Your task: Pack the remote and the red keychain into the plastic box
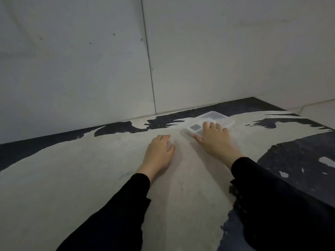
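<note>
There is one clear, shallow, rectangular plastic box (211,122) on the desk (90,169), and two bare hands, each coming out of a black sleeve (112,214). The box stands in the far right part of the pale surface, close to the wall (72,60), with its long side running away to the right. It is see-through with a whitish rim, and its top looks covered by a clear lid. Through the plastic one dark grey, flat shape is seen in the near left part, and another dark area shows at the far end; I cannot tell what these are, and no red colour can be made out there.

The right hand (214,140) lies flat on the top of the box, fingers spread and laid over the lid, the thumb along the near left edge. Its grip is not closed around anything; it only presses from above. The left hand (159,151) rests on the desk just beside the near left corner of the box, apart from it, with fingers loosely curled and holding nothing.

The desk top is pale with dark, worn patches along the far edge and on the right side. The far edge meets the grey wall directly behind the box. To the left and toward the person the pale surface is bare and wide.
</note>
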`<act>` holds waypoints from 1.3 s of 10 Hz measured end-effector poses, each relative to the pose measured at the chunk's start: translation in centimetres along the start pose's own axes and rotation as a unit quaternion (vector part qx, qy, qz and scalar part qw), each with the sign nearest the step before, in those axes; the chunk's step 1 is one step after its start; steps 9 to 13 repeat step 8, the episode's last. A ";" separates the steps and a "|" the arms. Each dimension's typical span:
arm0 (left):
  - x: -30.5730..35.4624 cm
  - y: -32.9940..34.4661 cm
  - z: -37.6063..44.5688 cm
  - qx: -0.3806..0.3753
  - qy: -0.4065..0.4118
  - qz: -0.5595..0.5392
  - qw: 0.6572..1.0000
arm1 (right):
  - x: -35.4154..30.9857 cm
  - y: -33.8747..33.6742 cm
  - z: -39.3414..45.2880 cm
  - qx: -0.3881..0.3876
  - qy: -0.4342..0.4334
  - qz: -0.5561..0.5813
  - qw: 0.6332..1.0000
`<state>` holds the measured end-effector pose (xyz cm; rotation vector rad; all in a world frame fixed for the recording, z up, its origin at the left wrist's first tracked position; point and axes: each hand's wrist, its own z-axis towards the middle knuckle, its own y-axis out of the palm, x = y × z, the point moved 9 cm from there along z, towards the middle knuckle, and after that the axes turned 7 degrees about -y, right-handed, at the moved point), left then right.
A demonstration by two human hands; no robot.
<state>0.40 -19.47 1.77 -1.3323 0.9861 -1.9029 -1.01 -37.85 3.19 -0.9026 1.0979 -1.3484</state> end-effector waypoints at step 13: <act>5.5 6.8 8.2 -0.011 0.098 0.015 0.995 | 22.7 2.7 13.9 0.025 0.194 -0.039 0.980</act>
